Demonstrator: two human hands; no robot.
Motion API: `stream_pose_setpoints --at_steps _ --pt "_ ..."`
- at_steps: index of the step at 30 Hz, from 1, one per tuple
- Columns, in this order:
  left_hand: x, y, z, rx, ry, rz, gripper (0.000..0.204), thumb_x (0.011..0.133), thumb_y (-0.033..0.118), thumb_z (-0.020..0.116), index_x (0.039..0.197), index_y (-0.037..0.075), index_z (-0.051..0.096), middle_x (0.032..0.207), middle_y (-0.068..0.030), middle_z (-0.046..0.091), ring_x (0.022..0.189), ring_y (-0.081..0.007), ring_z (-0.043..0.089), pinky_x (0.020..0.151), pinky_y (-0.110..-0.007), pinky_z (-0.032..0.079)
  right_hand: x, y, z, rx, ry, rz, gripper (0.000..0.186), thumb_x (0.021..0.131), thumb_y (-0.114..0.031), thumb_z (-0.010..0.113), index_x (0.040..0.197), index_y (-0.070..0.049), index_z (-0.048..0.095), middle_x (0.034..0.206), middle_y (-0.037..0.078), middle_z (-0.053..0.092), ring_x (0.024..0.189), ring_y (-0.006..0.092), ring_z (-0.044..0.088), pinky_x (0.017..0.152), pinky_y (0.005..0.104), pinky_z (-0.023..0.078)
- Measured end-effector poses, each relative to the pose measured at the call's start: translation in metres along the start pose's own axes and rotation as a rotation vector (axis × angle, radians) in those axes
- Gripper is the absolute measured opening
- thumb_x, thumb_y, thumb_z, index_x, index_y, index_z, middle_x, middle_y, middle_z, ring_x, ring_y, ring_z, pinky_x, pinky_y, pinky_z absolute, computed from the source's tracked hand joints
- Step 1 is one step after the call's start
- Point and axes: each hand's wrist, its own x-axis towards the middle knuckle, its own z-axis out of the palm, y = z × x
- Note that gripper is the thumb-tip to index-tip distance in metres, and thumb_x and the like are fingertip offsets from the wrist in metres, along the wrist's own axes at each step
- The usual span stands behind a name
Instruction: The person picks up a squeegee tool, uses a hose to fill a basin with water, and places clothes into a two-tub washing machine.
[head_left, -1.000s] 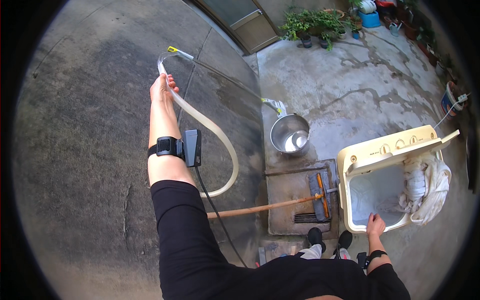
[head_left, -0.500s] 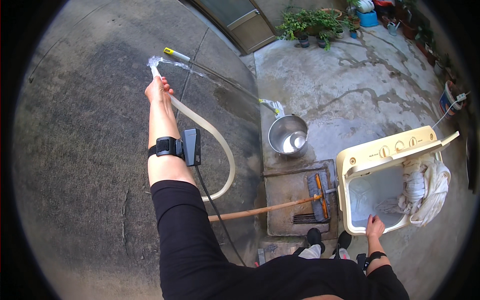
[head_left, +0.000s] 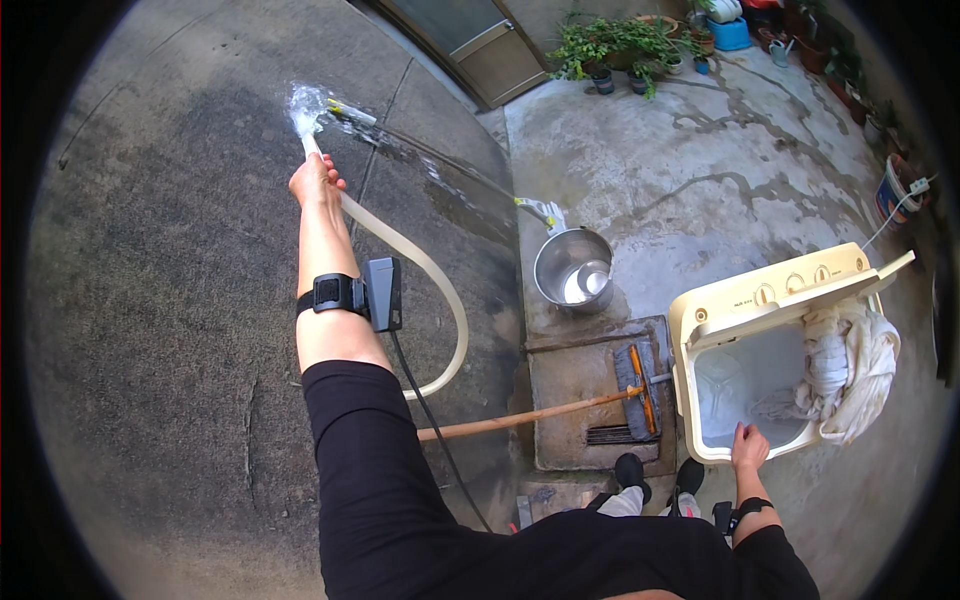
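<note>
My left hand (head_left: 317, 180), arm stretched far out to the left, is wrapped round a pale flexible hose (head_left: 437, 270). Water (head_left: 305, 108) gushes from its white end (head_left: 311, 146) and splashes past a yellow-and-white pole tip (head_left: 350, 111). The hose loops back down beside my forearm and is hidden behind my sleeve. At the right, my right hand (head_left: 750, 446) has its fingers bent over the near rim of a cream washing machine (head_left: 686, 400). Its lid is raised, and a bundle of whitish cloth (head_left: 850, 370) hangs over the right side of the tub.
A steel bucket (head_left: 543, 273) stands ahead, a white glove-like item (head_left: 553, 213) at its back edge. A broom (head_left: 640, 390) with a wooden handle lies over the drain basin (head_left: 560, 370) before my feet. Potted plants (head_left: 625, 45) line the back, beside a door (head_left: 500, 65).
The water at the hose end has grown into a wider, stronger splash, with streams spreading right. Both hands keep their holds. The view has shifted very slightly.
</note>
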Motion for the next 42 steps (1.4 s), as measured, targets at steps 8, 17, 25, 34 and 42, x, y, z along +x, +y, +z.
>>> stream_pose_setpoints --at_steps 8,17,25,34,42 --pt "-0.006 -0.007 -0.002 0.001 -0.017 -0.033 0.020 0.081 0.015 0.045 0.068 0.002 0.052 0.053 -0.0006 0.044 0.038 -0.0078 0.036 0.033 -0.023 0.029 -0.001 -0.003 -0.003 -0.003 -0.006 0.009 0.031 0.075 -0.029 0.054 0.060 -0.003 0.053 0.059 0.016 0.055 0.060 0.0348 0.052 0.060 0.0422 0.038" --pt "-0.008 -0.024 -0.007 0.009 -0.137 -0.087 0.018 0.080 0.016 0.048 0.072 0.000 0.054 0.053 -0.0008 0.045 0.038 -0.0072 0.037 0.033 -0.023 0.030 -0.002 -0.005 -0.005 0.008 0.005 0.000 0.030 0.075 -0.029 0.054 0.060 -0.003 0.054 0.058 0.016 0.055 0.060 0.0354 0.052 0.060 0.0423 0.039" --pt "-0.027 -0.072 0.012 0.056 -0.228 -0.284 0.018 0.081 0.015 0.047 0.074 -0.001 0.054 0.054 -0.0007 0.046 0.038 -0.0066 0.036 0.035 -0.023 0.030 0.000 -0.004 -0.006 -0.012 -0.017 0.007 0.032 0.076 -0.033 0.052 0.061 -0.004 0.054 0.061 0.016 0.056 0.063 0.0351 0.053 0.062 0.0421 0.040" --pt "-0.057 -0.134 0.028 0.108 -0.359 -0.416 0.017 0.080 0.014 0.046 0.074 -0.001 0.053 0.053 -0.0006 0.045 0.037 -0.0068 0.035 0.035 -0.023 0.029 0.000 -0.002 -0.005 -0.015 -0.021 0.017 0.034 0.075 -0.037 0.052 0.063 -0.005 0.056 0.063 0.016 0.056 0.063 0.0354 0.053 0.060 0.0427 0.040" --pt "-0.102 -0.187 0.032 0.203 -0.438 -0.514 0.021 0.082 0.016 0.046 0.073 -0.002 0.053 0.054 -0.0023 0.047 0.037 -0.0071 0.036 0.034 -0.024 0.028 0.000 -0.003 -0.007 -0.001 -0.007 0.007 0.033 0.074 -0.036 0.052 0.062 -0.005 0.055 0.061 0.016 0.056 0.063 0.0360 0.053 0.060 0.0431 0.040"
